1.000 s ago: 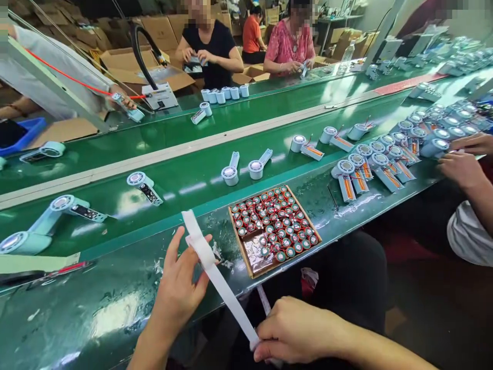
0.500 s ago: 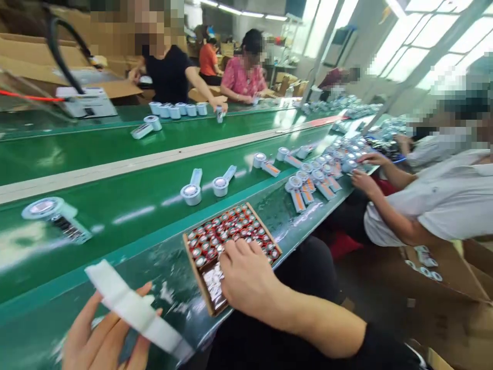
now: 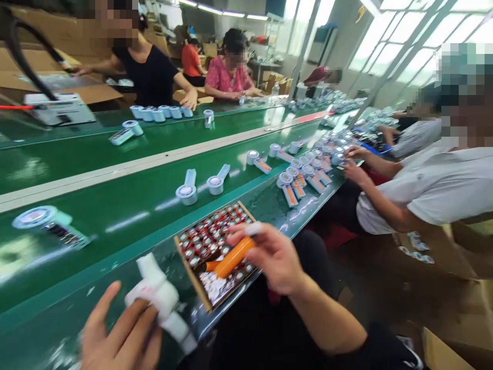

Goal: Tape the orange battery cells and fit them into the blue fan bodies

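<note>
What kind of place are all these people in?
It looks like a factory. People work along both sides of a long green worktop, lots of matching light-blue parts lie along it, and there's a box of matching cylinders.

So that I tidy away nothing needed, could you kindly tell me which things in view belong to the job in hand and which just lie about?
Apparently in the job:
smooth orange cylinder, in the right hand
white tape, in the left hand
rectangular brown cardboard tray of round-topped cylinders

Apparently just lying nearby:
light-blue plastic pieces with round heads
white box-shaped machine
clear plastic bottle
</note>
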The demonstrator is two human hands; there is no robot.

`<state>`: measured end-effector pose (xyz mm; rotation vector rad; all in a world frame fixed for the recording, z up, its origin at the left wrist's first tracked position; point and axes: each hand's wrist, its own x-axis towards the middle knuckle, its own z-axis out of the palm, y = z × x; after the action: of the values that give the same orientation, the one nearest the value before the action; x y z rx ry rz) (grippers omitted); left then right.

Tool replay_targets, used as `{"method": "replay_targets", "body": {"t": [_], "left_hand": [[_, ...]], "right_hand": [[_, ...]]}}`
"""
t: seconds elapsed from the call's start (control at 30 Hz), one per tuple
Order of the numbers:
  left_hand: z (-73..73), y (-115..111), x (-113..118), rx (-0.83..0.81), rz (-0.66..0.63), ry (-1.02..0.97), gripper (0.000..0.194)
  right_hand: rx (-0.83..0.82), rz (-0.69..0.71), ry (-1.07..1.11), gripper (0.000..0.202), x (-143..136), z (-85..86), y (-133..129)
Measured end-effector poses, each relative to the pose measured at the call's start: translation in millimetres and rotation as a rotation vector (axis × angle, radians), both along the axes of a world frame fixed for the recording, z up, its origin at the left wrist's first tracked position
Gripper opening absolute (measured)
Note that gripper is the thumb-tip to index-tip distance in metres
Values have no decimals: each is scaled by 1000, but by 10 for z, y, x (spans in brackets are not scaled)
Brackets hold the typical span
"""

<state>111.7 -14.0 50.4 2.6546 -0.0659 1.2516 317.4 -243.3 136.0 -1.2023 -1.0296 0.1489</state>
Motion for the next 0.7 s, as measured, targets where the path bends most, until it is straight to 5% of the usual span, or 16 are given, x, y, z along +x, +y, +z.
{"method": "replay_targets", "body": {"t": [0.1, 0.23, 0.43, 0.57, 0.7], "left_hand": [[283, -271, 29, 72, 93, 104, 30], [566, -470, 121, 247, 111, 249, 25], [725, -634, 255, 491, 25, 274, 29], [786, -732, 321, 548, 50, 253, 24], [741, -678, 272, 558, 75, 197, 28]], "right_hand": [[62, -6, 204, 36, 0, 113, -183], [-233, -49, 182, 33, -29, 205, -257], [-415, -127, 0, 22, -42, 200, -159], [-263, -129, 214, 28, 57, 104, -90], [181, -256, 617, 40, -122, -53, 34]]}}
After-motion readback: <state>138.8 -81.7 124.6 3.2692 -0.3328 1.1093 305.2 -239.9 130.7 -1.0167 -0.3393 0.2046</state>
